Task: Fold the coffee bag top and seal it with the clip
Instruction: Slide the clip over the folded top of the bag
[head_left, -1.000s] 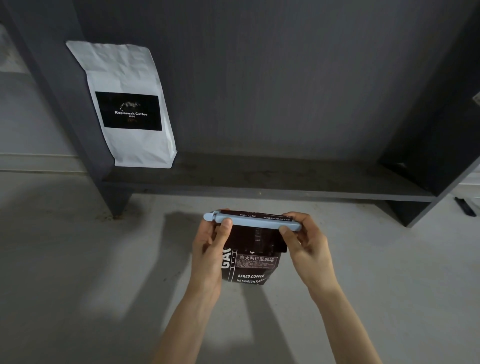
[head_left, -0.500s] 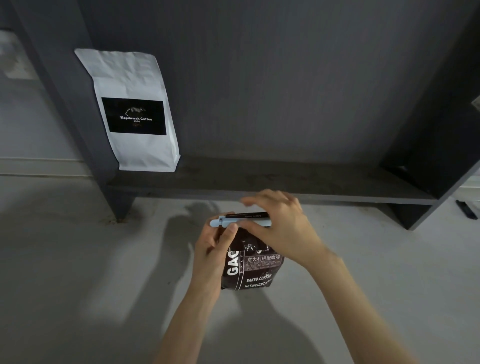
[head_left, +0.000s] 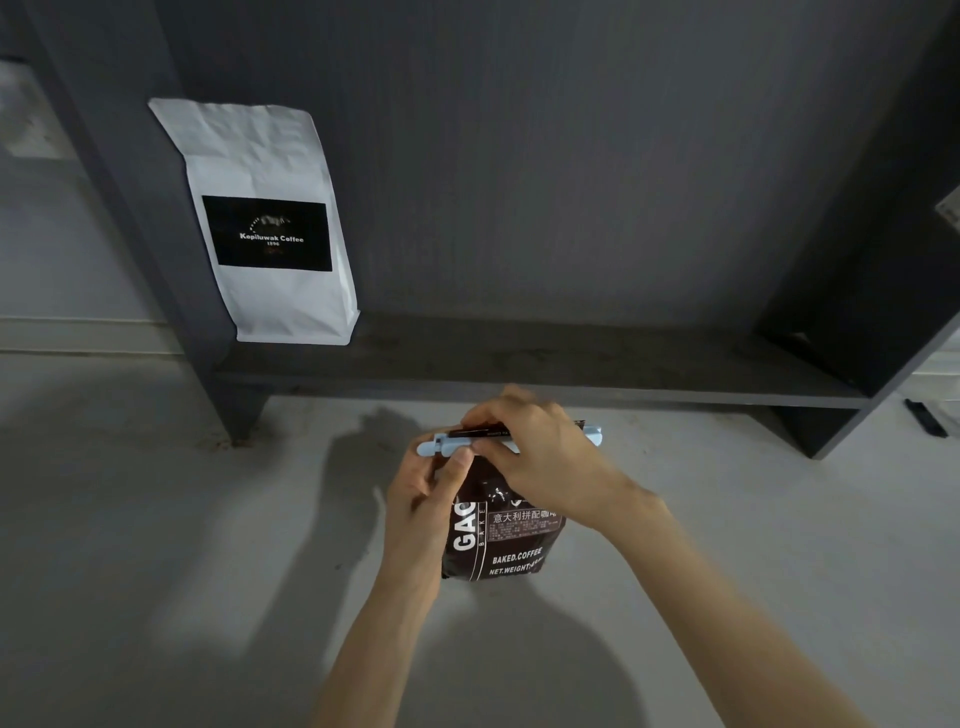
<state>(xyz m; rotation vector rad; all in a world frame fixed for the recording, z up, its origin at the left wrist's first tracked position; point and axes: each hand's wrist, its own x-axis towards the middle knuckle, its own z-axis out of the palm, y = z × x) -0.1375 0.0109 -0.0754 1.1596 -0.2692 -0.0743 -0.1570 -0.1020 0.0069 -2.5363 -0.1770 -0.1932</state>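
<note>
A dark brown coffee bag (head_left: 498, 540) with white lettering stands upright on the pale floor. A light blue clip (head_left: 441, 446) lies across its folded top, its ends sticking out left and right. My left hand (head_left: 423, 499) holds the bag's left side, thumb pressed up under the clip's left end. My right hand (head_left: 540, 457) reaches over the top and pinches the clip and fold near the middle, hiding most of the clip.
A dark grey shelf unit (head_left: 519, 374) stands just behind the bag. A white coffee bag (head_left: 270, 218) with a black label leans at the shelf's left end. A small black object (head_left: 927, 418) lies on the floor at far right.
My right hand has left the clip's right end and come over the top to its middle. The bag's folded flap now sits tight under the clip. My left hand has stayed.
</note>
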